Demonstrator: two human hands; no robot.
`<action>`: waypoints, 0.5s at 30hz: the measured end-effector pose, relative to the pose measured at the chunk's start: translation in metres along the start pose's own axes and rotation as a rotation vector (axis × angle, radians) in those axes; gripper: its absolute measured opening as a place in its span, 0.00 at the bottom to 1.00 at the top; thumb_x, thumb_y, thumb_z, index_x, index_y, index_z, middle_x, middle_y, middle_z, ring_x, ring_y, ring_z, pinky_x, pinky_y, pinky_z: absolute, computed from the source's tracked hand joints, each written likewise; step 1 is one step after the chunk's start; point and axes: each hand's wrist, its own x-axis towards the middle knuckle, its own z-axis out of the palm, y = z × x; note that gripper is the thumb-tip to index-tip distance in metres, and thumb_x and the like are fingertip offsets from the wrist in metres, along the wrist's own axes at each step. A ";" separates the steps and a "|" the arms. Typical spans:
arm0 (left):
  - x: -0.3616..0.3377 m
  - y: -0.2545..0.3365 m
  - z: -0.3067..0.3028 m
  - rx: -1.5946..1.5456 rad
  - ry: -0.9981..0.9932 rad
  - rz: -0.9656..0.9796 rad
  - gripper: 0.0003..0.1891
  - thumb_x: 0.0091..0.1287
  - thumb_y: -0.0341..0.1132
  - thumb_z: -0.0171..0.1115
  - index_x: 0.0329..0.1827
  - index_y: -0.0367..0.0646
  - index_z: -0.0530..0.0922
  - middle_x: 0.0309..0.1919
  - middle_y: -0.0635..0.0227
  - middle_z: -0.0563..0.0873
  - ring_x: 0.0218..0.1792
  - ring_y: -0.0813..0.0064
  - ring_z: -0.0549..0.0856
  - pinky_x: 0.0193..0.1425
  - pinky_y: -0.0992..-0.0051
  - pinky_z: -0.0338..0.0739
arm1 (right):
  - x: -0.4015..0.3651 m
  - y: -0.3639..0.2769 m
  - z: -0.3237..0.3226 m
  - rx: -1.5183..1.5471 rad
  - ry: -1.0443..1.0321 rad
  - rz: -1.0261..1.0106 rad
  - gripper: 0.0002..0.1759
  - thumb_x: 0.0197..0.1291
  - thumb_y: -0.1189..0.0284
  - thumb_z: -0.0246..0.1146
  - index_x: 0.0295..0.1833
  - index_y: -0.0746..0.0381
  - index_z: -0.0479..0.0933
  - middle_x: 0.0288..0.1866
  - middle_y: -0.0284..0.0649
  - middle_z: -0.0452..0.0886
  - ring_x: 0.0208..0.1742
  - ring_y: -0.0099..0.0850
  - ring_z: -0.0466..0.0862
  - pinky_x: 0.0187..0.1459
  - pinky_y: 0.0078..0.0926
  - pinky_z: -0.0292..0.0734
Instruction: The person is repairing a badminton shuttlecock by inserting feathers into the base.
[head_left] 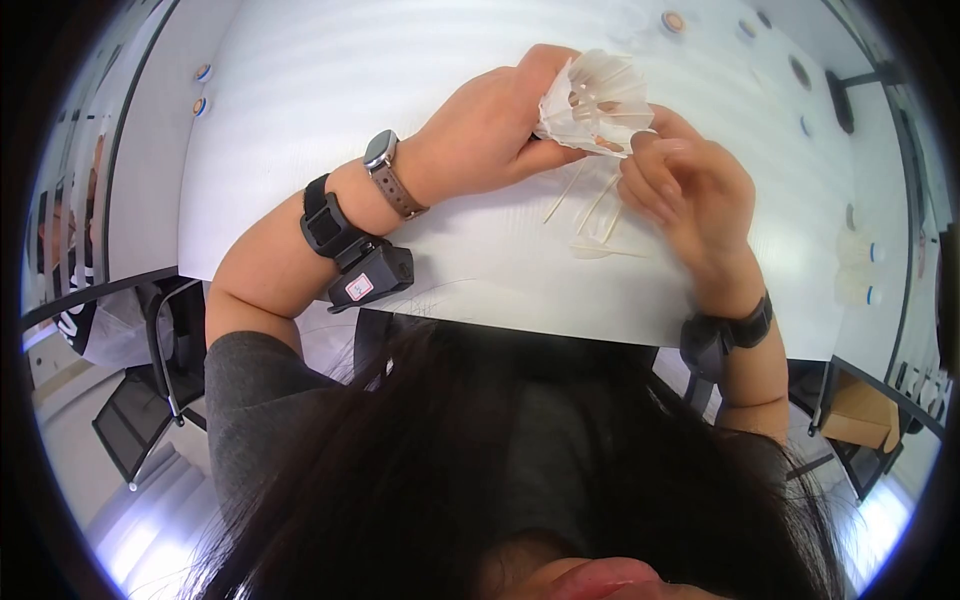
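A white feather shuttlecock (612, 85) is tilted so that its open skirt faces up toward me. My left hand (490, 125) is closed around its side, the thumb under the near rim. At the skirt's lower right edge, my right hand (695, 185) has thumb and fingers pinched together on a feather; the exact contact is partly hidden by the fingers. Beneath both hands, several loose feather pieces (595, 225) with thin pale shafts lie on the white table (480, 240). The shuttlecock's cork end is out of sight.
Small round pieces with orange and blue rings, seemingly shuttlecock ends (672, 22), sit at the far side, and two more (200, 106) at the left. Shuttlecocks with blue bands (868, 294) are at the right. A cardboard box (858, 415) sits beyond the table's right corner.
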 end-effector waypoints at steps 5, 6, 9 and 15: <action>-0.001 -0.004 0.005 -0.048 0.077 0.058 0.33 0.63 0.45 0.71 0.62 0.37 0.65 0.34 0.54 0.85 0.36 0.50 0.85 0.38 0.61 0.78 | -0.001 0.000 0.000 0.077 -0.013 -0.010 0.23 0.66 0.68 0.46 0.58 0.73 0.72 0.17 0.30 0.63 0.18 0.22 0.61 0.25 0.21 0.60; -0.001 -0.004 0.005 -0.045 0.079 0.060 0.33 0.63 0.45 0.71 0.62 0.37 0.65 0.34 0.54 0.85 0.36 0.50 0.85 0.38 0.61 0.78 | -0.002 0.000 0.000 0.079 -0.014 -0.020 0.23 0.66 0.68 0.46 0.58 0.74 0.72 0.17 0.30 0.63 0.18 0.22 0.61 0.25 0.21 0.60; 0.000 -0.003 0.005 -0.045 0.083 0.060 0.33 0.63 0.45 0.71 0.62 0.37 0.65 0.34 0.54 0.85 0.36 0.50 0.85 0.38 0.60 0.78 | -0.003 -0.001 -0.002 -0.035 -0.012 -0.089 0.25 0.65 0.67 0.46 0.59 0.74 0.74 0.17 0.29 0.63 0.18 0.21 0.62 0.26 0.20 0.59; 0.000 -0.004 0.006 -0.048 0.077 0.054 0.32 0.63 0.45 0.71 0.62 0.37 0.65 0.33 0.53 0.85 0.35 0.49 0.85 0.38 0.60 0.78 | -0.005 -0.004 0.001 -0.362 0.017 -0.230 0.26 0.62 0.66 0.48 0.59 0.73 0.76 0.17 0.27 0.65 0.20 0.17 0.62 0.27 0.16 0.59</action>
